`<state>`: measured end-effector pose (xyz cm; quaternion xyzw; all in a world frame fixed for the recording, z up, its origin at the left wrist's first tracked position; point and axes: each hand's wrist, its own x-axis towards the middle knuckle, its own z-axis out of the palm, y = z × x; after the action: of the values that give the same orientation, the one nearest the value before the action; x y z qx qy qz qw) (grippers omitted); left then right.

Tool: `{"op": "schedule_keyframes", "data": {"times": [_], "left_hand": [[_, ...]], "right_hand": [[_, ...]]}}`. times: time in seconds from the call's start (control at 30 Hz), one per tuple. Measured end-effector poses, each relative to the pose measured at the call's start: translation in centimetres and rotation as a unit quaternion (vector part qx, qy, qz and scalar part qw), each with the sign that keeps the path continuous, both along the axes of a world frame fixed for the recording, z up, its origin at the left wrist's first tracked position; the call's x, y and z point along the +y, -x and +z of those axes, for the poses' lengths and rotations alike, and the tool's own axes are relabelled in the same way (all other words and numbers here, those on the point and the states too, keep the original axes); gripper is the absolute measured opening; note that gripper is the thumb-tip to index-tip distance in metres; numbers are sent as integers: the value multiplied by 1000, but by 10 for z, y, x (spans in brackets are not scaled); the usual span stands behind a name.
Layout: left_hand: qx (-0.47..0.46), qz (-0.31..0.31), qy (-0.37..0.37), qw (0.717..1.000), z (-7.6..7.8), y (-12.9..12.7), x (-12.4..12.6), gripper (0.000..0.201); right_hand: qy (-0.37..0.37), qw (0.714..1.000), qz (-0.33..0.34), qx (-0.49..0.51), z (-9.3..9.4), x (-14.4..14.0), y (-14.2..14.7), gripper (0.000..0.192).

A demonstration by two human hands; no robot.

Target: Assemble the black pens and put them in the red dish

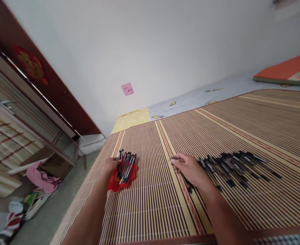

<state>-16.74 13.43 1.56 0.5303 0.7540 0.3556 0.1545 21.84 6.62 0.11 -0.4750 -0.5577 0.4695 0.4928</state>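
Note:
On the left, a bundle of black-and-clear pens [126,166] lies over a red scalloped dish [124,185]. My left hand [111,165] is closed at the bundle's left side, its fingertips on a pen there. Further right, my right hand [187,166] pinches thumb and fingers together over the mat. Dark pens [189,188] stick out from under it, and their upper parts are hidden by the hand; one seems to reach the pinched fingertips. To the right of that hand, several more pens [231,166] lie in a loose, slanted row.
A striped bamboo mat [150,204] covers the bed. An orange folded quilt [282,69] lies at the far right, by the white wall [165,51]. Beyond the bed's left edge are the floor [70,190], a pink cloth [42,178] and a dark red door [42,78].

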Motion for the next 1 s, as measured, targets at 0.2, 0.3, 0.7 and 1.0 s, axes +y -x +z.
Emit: {"op": "schedule_keyframes", "data": {"times": [0.2,0.3,0.7,1.0], "left_hand": [[-16,-10,110,994,2,-3,-3,22],[13,-1,114,993,7,-8,-7,25],[135,37,-83,987,62,-70,-53,15],[-578,-21,-322,749,82,-187,-145,48]], "right_hand": [[14,1000,14,-15,-4,-1,0,32],[11,1000,19,-3,-8,1,0,31],[-55,969,-201,133,4,5,-8,23],[-104,863,-328,371,15,2,-31,21]]}}
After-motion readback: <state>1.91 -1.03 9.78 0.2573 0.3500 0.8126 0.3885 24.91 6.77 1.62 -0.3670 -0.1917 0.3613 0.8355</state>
